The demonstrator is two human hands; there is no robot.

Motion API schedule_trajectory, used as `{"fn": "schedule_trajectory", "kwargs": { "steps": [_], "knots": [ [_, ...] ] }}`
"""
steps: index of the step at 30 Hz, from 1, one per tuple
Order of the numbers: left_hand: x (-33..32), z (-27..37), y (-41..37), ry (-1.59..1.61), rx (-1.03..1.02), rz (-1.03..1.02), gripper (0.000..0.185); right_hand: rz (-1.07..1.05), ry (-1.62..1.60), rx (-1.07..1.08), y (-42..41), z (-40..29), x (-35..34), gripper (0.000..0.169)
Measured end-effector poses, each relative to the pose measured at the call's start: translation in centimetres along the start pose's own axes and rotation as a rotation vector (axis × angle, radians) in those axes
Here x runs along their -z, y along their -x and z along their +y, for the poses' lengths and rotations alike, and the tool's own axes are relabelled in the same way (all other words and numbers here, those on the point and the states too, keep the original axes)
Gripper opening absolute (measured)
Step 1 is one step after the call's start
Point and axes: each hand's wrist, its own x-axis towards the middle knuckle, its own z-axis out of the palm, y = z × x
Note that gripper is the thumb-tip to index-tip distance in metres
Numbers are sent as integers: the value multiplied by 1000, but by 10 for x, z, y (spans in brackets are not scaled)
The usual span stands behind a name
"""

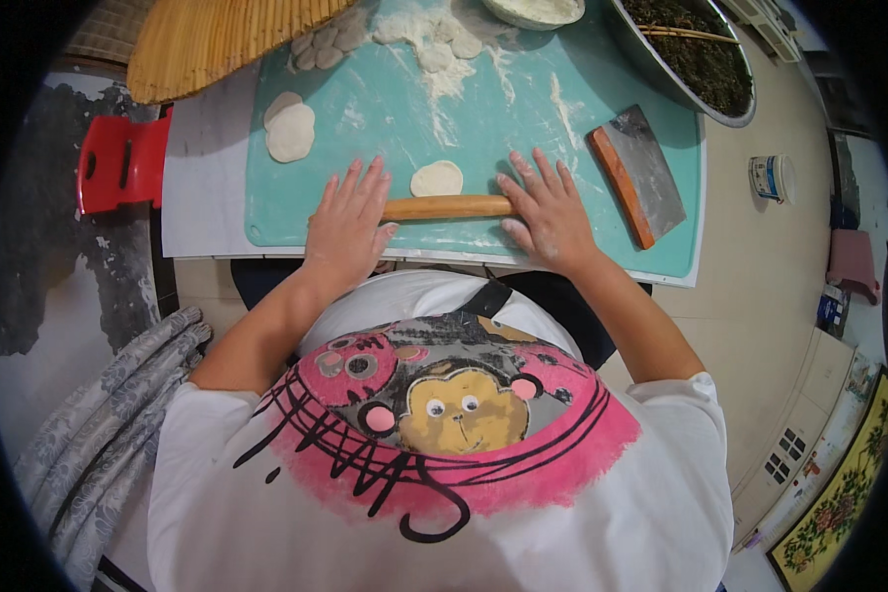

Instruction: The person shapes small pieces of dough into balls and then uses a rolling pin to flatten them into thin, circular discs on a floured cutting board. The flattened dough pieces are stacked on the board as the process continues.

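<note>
A wooden rolling pin (448, 208) lies crosswise on a floured turquoise mat (385, 126), along the near edge of a small flat dough round (437, 178). My left hand (348, 222) lies flat over the pin's left end, fingers extended. On the pin's right end rests my right hand (550, 211), its palm down and fingers spread. Neither hand is wrapped around the pin. To the left, two overlapping dough wrappers (291, 133) lie on the mat. Several floured dough pieces (436, 55) sit at the far side beside loose flour.
Right of my right hand lies a cleaver (647, 174) with a wooden handle. A metal bowl of dark chopped filling (692, 59) with chopsticks stands at the far right. A bowl of flour (536, 10) is at the far edge, a slatted tray (222, 44) at the far left.
</note>
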Motion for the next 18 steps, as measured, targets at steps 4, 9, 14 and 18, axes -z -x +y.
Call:
{"fn": "schedule_trajectory", "kwargs": {
  "steps": [4, 9, 14, 18],
  "knots": [
    [-4, -31, -56, -151, 175, 120, 60, 63, 66, 13, -47, 4, 8, 51],
    [0, -43, -74, -64, 222, 282, 56, 113, 15, -83, -72, 32, -17, 51],
    [0, -12, -10, -7, 77, 33, 55, -11, -49, -9, 0, -18, 4, 51],
    [5, -12, -34, 126, -7, 161, 47, 172, -113, 106, -37, -7, 9, 31]
  ]
}}
